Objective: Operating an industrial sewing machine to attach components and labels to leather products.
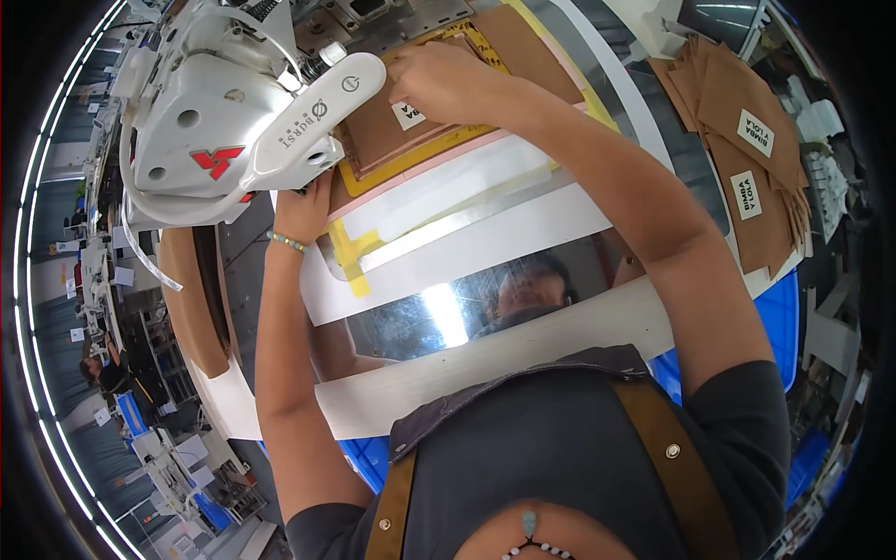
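Note:
A brown panel (369, 131) with a white printed label (408, 115) lies inside a flat template edged with yellow tape (411, 161), beside the head of a white sewing machine (210, 131). My right hand (443, 84) reaches over the panel from the right. Its fingers are bent and drawn together at the far part of the panel, and whatever is between the fingertips is too small to make out. Below the machine's arm, my left hand (303, 217) rests at the template's near left corner. The machine hides most of its fingers.
Brown labelled pieces (751, 154) are stacked on the right, near a dark screen (721, 17). A shiny metal plate (401, 322) is set into the near tabletop. Blue bins (777, 322) stand below. A brown padded piece (191, 299) lies left. Another person (110, 373) is far left.

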